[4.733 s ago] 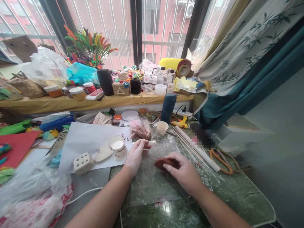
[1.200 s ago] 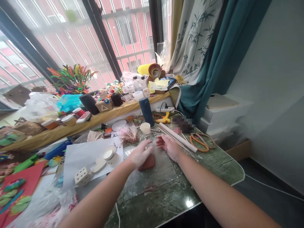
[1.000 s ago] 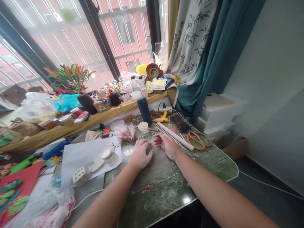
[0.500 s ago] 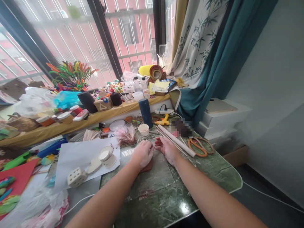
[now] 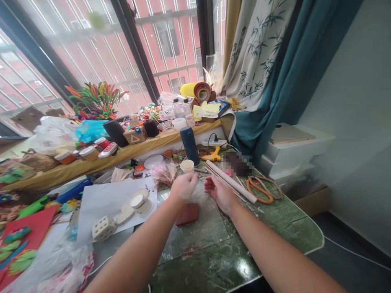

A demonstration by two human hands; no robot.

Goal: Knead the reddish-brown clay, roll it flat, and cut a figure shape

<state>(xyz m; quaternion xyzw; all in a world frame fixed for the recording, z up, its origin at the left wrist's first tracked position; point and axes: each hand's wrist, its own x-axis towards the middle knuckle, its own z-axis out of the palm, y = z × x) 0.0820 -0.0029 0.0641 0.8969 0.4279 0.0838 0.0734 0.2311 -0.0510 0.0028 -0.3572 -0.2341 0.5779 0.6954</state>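
A reddish-brown block lay flat on a clear sheet at the lower centre of the frame, presumably so that it stayed off the stained table. The left hand hung just above the block's far edge; its fingers were blurred, and whether they pinched anything could not be told. The right hand, right of centre, was loosely cupped, fingers part-spread, gripping nothing visible and apart from the block. White paper, left of centre, lay under a dotted cube, likely as protection.
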